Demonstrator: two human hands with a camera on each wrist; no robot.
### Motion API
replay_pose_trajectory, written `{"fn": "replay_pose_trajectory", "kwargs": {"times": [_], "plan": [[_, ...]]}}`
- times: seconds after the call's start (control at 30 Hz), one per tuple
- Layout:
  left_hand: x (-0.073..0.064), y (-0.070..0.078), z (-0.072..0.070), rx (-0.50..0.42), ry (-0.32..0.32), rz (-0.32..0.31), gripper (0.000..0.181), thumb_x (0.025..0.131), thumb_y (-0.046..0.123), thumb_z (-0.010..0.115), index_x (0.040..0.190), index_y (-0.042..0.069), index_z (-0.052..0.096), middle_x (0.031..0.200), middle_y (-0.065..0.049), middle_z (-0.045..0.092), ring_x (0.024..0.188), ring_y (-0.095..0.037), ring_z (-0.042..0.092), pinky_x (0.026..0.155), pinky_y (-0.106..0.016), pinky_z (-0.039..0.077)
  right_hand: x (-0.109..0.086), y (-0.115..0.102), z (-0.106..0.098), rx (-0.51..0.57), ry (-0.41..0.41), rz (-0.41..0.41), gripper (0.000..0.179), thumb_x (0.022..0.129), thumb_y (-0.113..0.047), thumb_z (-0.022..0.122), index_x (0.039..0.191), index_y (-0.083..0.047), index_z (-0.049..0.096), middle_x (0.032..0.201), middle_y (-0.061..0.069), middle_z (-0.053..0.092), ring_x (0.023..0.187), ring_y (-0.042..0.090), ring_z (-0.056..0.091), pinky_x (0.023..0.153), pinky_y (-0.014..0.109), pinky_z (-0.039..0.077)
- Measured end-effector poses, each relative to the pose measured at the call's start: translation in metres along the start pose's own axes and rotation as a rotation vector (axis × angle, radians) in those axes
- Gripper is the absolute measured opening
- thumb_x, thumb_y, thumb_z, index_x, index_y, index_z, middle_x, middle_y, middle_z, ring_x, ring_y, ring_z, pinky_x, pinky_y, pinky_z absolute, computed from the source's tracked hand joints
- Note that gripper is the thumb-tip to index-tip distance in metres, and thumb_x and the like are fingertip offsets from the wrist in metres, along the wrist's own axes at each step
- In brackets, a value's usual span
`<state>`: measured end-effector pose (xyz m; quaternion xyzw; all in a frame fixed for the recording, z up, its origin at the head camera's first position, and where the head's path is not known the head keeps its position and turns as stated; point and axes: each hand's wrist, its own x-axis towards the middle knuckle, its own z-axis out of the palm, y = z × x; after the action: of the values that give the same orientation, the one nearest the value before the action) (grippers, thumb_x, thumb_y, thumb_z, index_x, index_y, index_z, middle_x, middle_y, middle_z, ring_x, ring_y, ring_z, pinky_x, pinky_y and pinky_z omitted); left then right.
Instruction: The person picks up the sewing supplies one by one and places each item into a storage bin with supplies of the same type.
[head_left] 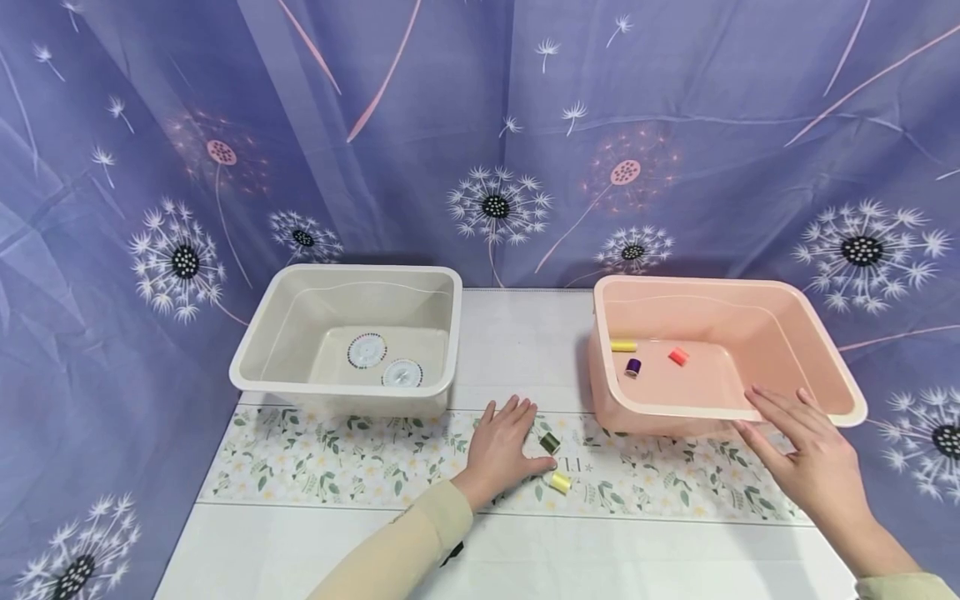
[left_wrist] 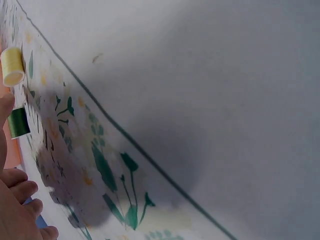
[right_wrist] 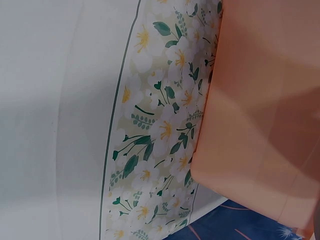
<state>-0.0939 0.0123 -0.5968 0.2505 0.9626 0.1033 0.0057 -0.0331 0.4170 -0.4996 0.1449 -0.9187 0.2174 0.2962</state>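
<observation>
In the head view my left hand (head_left: 504, 450) is spread over the floral band of the tablecloth, its fingers extended and holding nothing. Beside its thumb lie a dark green thread spool (head_left: 550, 442) and a yellow thread spool (head_left: 560, 482); the left wrist view shows the green spool (left_wrist: 19, 123) and yellow spool (left_wrist: 12, 67) near the thumb. My right hand (head_left: 813, 458), fingers straight, is at the front rim of the pink bin (head_left: 720, 408). Inside that bin are a yellow spool (head_left: 623, 346), a purple spool (head_left: 633, 367) and a red spool (head_left: 678, 357).
A grey-white bin (head_left: 345, 387) stands at the left with two pin wheels, a rear one (head_left: 367, 351) and a front one (head_left: 402, 373). Part of a small black thing (head_left: 453, 553) shows beside my left sleeve. A purple dandelion curtain (head_left: 405, 200) hangs behind the table.
</observation>
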Motion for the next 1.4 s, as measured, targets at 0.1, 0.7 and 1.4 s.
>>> {"fn": "replay_pose_trajectory", "kwargs": {"times": [0.1, 0.7, 1.4], "plan": [[0.000, 0.001, 0.003, 0.013, 0.014, 0.015, 0.094, 0.086, 0.080, 0.070, 0.153, 0.015, 0.061, 0.157, -0.001, 0.058, 0.151, -0.022, 0.048, 0.128, -0.051, 0.034, -0.001, 0.001, 0.001, 0.007, 0.012, -0.007, 0.077, 0.101, -0.071, 0.057, 0.131, -0.002, 0.076, 0.130, 0.022, 0.073, 0.141, -0.016, 0.040, 0.132, 0.040, 0.028], [0.002, 0.009, 0.009, 0.043, 0.101, 0.084, 0.066, 0.092, 0.066, 0.075, 0.138, 0.018, 0.073, 0.142, 0.002, 0.071, 0.141, -0.020, 0.060, 0.124, -0.047, 0.042, -0.001, 0.003, 0.003, -0.006, 0.037, -0.011, 0.077, 0.100, -0.072, 0.058, 0.130, -0.003, 0.076, 0.126, 0.023, 0.074, 0.139, -0.016, 0.043, 0.132, 0.039, 0.028], [0.002, 0.010, 0.010, -0.017, 0.153, 0.129, 0.044, 0.094, 0.046, 0.082, 0.130, 0.020, 0.077, 0.134, 0.005, 0.075, 0.134, -0.017, 0.065, 0.121, -0.045, 0.046, 0.000, 0.000, 0.004, -0.005, 0.055, -0.019, 0.077, 0.101, -0.071, 0.057, 0.127, -0.001, 0.077, 0.122, 0.026, 0.075, 0.138, -0.017, 0.043, 0.132, 0.038, 0.028]]}}
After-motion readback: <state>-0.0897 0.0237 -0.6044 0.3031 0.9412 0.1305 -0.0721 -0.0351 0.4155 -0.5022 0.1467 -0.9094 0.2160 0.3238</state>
